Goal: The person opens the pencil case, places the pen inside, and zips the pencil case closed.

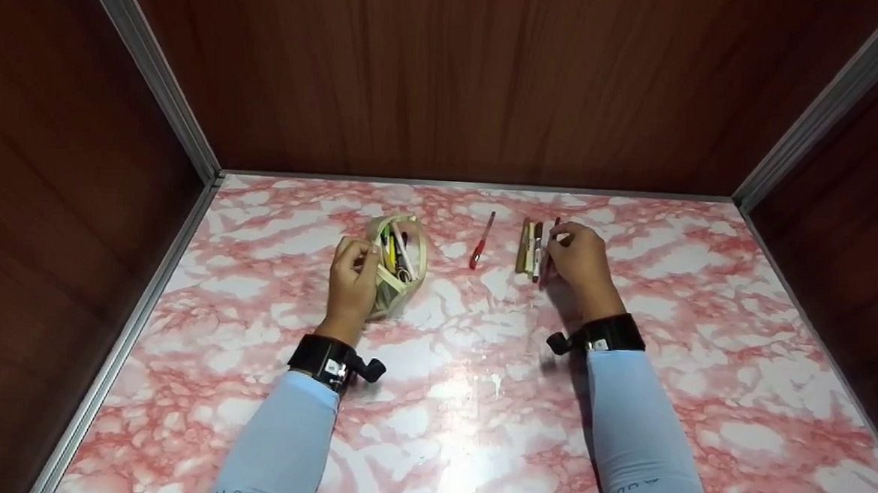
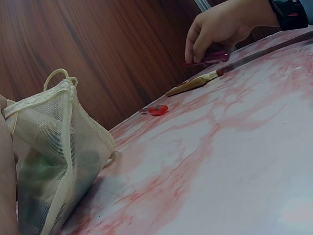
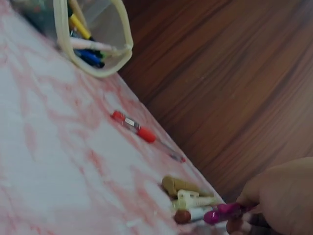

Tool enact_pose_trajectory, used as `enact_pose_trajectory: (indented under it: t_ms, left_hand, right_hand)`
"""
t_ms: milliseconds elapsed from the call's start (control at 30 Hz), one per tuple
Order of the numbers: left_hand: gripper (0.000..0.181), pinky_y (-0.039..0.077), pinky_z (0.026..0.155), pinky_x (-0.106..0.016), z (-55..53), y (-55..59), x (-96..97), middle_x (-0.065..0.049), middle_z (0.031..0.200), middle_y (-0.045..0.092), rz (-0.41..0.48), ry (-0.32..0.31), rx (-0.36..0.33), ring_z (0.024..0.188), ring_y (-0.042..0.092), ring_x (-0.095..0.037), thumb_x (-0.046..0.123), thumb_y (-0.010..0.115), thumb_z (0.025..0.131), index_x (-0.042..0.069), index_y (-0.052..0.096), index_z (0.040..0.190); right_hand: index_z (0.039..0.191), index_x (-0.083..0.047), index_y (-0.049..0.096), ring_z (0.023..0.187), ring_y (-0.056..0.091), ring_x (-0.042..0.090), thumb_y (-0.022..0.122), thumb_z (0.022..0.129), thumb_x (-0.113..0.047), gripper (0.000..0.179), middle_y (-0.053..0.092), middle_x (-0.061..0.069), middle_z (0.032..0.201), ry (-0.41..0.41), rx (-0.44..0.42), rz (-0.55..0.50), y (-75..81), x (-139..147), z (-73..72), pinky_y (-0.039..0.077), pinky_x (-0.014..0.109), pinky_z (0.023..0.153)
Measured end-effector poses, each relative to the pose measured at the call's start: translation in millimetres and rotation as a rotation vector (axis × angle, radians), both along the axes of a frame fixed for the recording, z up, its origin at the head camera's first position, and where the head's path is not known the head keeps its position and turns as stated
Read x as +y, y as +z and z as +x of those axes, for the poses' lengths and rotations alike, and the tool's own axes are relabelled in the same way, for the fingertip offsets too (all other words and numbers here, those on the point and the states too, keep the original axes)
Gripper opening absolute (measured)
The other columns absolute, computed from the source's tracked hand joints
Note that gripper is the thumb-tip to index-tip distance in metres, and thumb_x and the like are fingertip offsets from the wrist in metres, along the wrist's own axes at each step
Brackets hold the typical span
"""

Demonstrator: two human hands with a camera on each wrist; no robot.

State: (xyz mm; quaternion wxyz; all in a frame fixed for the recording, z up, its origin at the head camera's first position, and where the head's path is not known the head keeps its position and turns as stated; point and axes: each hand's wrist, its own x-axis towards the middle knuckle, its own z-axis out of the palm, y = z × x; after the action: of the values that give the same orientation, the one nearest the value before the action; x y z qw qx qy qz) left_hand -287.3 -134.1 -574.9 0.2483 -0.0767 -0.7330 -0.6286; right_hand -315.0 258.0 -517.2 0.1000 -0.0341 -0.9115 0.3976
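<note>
My left hand (image 1: 349,283) grips the near left edge of a cream mesh pencil case (image 1: 423,257), its top gaping. Inside stand several pens, among them a yellow one (image 3: 80,26), a pale pink one (image 3: 92,44) and a blue one (image 3: 89,58). On the right, my right hand (image 1: 581,258) pinches a magenta pen (image 3: 224,214) between thumb and fingers, close over the table. Beside it lie a brown pen (image 1: 522,247), a cream pen (image 1: 530,249) and a white pen with dark ends (image 1: 537,253), side by side.
A clear pen with a red grip (image 1: 479,247) lies alone between the pencil case and the row. The table (image 1: 431,396) has a red and white marbled top. Brown wood-grain panels (image 1: 448,74) with metal edging enclose it at the back and both sides.
</note>
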Motion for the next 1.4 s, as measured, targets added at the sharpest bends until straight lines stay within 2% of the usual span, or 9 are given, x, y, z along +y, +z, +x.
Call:
enact_pose_trajectory:
  t_ms: [167, 300, 500, 667, 867, 933, 1067, 1267, 1400]
  left_hand:
    - [0.018, 0.057, 0.094, -0.024, 0.0, 0.9, -2.7, -0.013, 0.113, 0.064, -0.015, 0.004, -0.005, 0.108, 0.064, -0.015, 0.008, 0.066, 0.111, -0.001, 0.071, 0.097]
    - [0.018, 0.057, 0.094, -0.026, 0.8, 2.4, -3.0, -0.014, 0.114, 0.064, -0.025, 0.005, -0.005, 0.110, 0.064, -0.018, 0.009, 0.066, 0.112, -0.002, 0.070, 0.098]
    - [0.017, 0.059, 0.095, -0.027, 0.1, 1.1, 0.1, -0.014, 0.114, 0.063, -0.010, -0.006, -0.017, 0.109, 0.065, -0.018, 0.009, 0.066, 0.111, -0.002, 0.070, 0.099]
    - [0.017, 0.059, 0.095, -0.027, 0.5, 1.6, -1.7, -0.015, 0.114, 0.064, -0.006, -0.007, -0.017, 0.107, 0.066, -0.019, 0.008, 0.066, 0.111, -0.003, 0.070, 0.099]
    - [0.016, 0.060, 0.097, -0.028, -0.1, 1.0, -3.9, -0.013, 0.114, 0.064, -0.017, -0.002, -0.018, 0.107, 0.066, -0.019, 0.009, 0.067, 0.111, -0.001, 0.070, 0.099]
    - [0.015, 0.061, 0.098, -0.029, -0.1, 0.7, -3.4, -0.013, 0.115, 0.063, -0.017, 0.000, -0.020, 0.108, 0.066, -0.020, 0.009, 0.067, 0.110, -0.001, 0.070, 0.099]
    - [0.016, 0.061, 0.103, -0.031, -0.2, 0.2, -1.5, -0.013, 0.117, 0.063, -0.009, -0.013, -0.018, 0.112, 0.067, -0.022, 0.010, 0.067, 0.111, -0.001, 0.071, 0.100]
    - [0.021, 0.057, 0.111, -0.034, -1.4, -0.4, -0.5, -0.017, 0.135, 0.062, 0.030, -0.045, -0.011, 0.128, 0.065, -0.026, 0.011, 0.066, 0.113, 0.001, 0.070, 0.095]
    - [0.022, 0.055, 0.114, -0.035, -2.4, -0.2, -2.7, -0.017, 0.145, 0.061, 0.036, -0.055, 0.000, 0.137, 0.063, -0.028, 0.013, 0.066, 0.114, 0.003, 0.069, 0.094]
  right_hand:
    - [0.129, 0.003, 0.080, 0.072, 0.069, 0.013, 0.072, 0.105, -0.009, 0.028, 0.078, 0.019, 0.098, 0.024, 0.054, -0.121, 9.6, -18, -2.8, 0.051, 0.017, 0.061]
    - [0.126, 0.004, 0.080, 0.073, 0.074, 0.018, 0.075, 0.104, -0.007, 0.026, 0.077, 0.010, 0.094, 0.075, 0.062, -0.242, 15.0, -34, -2.8, 0.056, 0.018, 0.061]
    - [0.116, 0.012, 0.078, 0.069, 0.076, 0.008, 0.078, 0.104, -0.004, 0.020, 0.077, -0.001, 0.086, 0.076, 0.116, -0.461, 22.2, -59, -4.0, 0.067, 0.026, 0.067]
    - [0.111, 0.013, 0.075, 0.066, 0.076, 0.006, 0.075, 0.104, 0.002, 0.014, 0.077, -0.001, 0.084, 0.135, 0.079, -0.562, 21.4, -95, -7.9, 0.069, 0.029, 0.069]
    - [0.097, -0.001, 0.076, 0.074, 0.077, 0.015, 0.077, 0.099, 0.002, 0.004, 0.078, 0.006, 0.089, 0.186, 0.035, -0.492, 13.7, -152, -6.2, 0.071, 0.044, 0.076]
    - [0.094, -0.004, 0.076, 0.079, 0.076, 0.017, 0.079, 0.098, 0.000, 0.007, 0.078, 0.007, 0.092, 0.189, 0.030, -0.434, 9.5, -169, -5.5, 0.071, 0.041, 0.078]
    - [0.092, -0.004, 0.077, 0.081, 0.068, 0.011, 0.082, 0.097, -0.003, 0.007, 0.077, 0.005, 0.090, 0.199, 0.033, -0.329, 0.7, -194, -4.4, 0.061, 0.022, 0.073]
    - [0.091, -0.004, 0.079, 0.071, 0.063, 0.007, 0.082, 0.097, -0.004, 0.007, 0.071, -0.004, 0.081, 0.284, -0.047, -0.275, -3.1, -216, 0.0, 0.051, 0.019, 0.063]
    - [0.094, -0.002, 0.081, 0.073, 0.063, 0.005, 0.082, 0.098, -0.006, 0.006, 0.074, -0.003, 0.081, 0.343, -0.064, -0.279, 0.0, -226, 0.8, 0.051, 0.018, 0.066]
